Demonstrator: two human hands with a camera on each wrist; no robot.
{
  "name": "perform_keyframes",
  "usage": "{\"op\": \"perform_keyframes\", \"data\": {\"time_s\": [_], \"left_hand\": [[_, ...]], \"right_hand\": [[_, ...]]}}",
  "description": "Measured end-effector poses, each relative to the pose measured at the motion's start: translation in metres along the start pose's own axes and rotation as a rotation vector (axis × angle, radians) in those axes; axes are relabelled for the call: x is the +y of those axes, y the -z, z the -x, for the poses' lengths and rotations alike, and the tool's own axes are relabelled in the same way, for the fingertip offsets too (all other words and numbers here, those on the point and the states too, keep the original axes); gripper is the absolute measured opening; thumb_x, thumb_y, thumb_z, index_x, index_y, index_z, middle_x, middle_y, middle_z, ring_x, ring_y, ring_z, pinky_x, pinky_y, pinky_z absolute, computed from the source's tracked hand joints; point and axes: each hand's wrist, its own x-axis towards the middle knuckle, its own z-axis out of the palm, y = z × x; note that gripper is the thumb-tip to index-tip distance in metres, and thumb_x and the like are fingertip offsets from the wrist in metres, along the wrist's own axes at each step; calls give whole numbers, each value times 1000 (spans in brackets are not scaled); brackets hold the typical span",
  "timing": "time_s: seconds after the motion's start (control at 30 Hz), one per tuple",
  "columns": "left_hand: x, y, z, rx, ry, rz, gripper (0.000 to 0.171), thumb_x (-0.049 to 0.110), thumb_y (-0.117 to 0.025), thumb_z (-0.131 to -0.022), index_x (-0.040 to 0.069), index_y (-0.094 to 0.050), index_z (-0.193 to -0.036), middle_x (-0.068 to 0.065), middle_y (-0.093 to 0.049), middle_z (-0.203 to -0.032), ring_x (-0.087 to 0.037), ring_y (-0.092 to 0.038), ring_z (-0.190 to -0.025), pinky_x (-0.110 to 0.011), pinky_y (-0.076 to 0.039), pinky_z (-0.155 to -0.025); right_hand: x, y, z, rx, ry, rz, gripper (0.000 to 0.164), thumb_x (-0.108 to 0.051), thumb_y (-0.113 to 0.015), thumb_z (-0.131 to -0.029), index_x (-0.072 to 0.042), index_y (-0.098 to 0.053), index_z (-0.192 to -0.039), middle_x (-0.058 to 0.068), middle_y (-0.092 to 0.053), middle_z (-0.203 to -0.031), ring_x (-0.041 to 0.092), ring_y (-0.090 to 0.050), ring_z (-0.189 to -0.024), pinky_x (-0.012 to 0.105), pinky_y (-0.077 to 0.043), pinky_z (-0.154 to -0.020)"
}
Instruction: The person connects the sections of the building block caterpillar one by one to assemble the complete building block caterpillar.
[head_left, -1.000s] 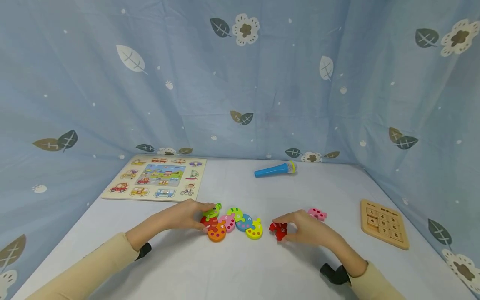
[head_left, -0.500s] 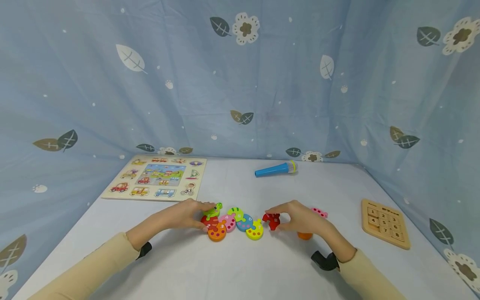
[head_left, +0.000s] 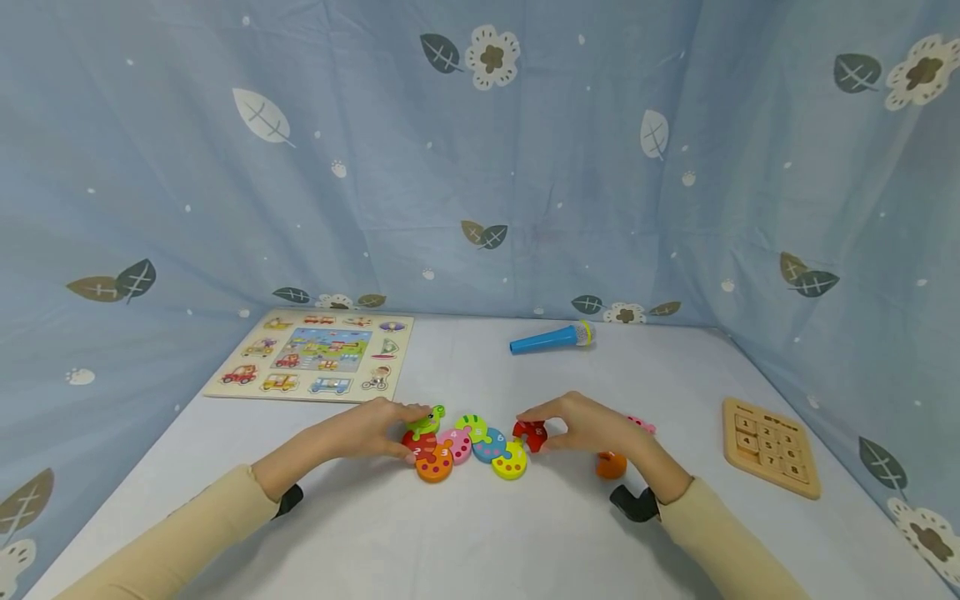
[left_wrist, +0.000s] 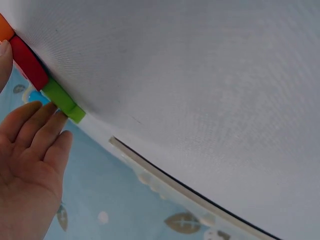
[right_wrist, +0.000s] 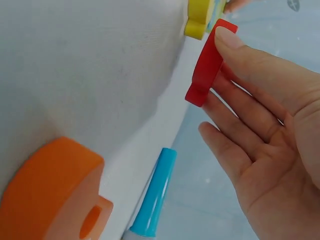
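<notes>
Near the table's middle lies a linked row of numbered caterpillar puzzle pieces: a green head, a red piece, an orange piece, then pink, green, blue and yellow ones. My left hand rests at the row's left end, thumb by the red and orange pieces, fingertips behind the green head, holding that end between them. My right hand pinches another red puzzle piece between thumb and fingers. This piece is just right of the yellow one; whether they touch is unclear.
Behind my right wrist lie a loose orange piece and a mostly hidden pink piece. A blue toy microphone lies farther back. Back left is a vehicle picture board; at right, a wooden number board. Patterned curtain surrounds the table.
My right hand has moved left with the red piece, up to the yellow piece. The loose orange piece has come into view behind it. My left hand has stayed in place.
</notes>
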Motion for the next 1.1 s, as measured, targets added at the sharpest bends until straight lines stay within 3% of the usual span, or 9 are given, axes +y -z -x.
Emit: {"op": "perform_keyframes", "data": {"time_s": [0.87,1.1], "left_hand": [[-1,-2,0,7,-3,13,72,35,-78,-79,3,-52,-138,-10,-50,-141,-29,-48,-129,-43,-42,-103],[-2,-2,0,4,10,5,72,35,-79,-79,3,-52,-138,-11,-50,-141,-30,-48,-129,-44,-41,-104]], "right_hand": [[-5,-8,-18,-98,-29,26,46,-7,-78,-81,-4,-65,-125,3,-66,-122,17,-61,-110,34,-52,-92],[-6,-10,-18,-87,-40,27,45,-7,-78,-81,-5,-66,-124,3,-66,-121,17,-60,-109,33,-52,-91]]}}
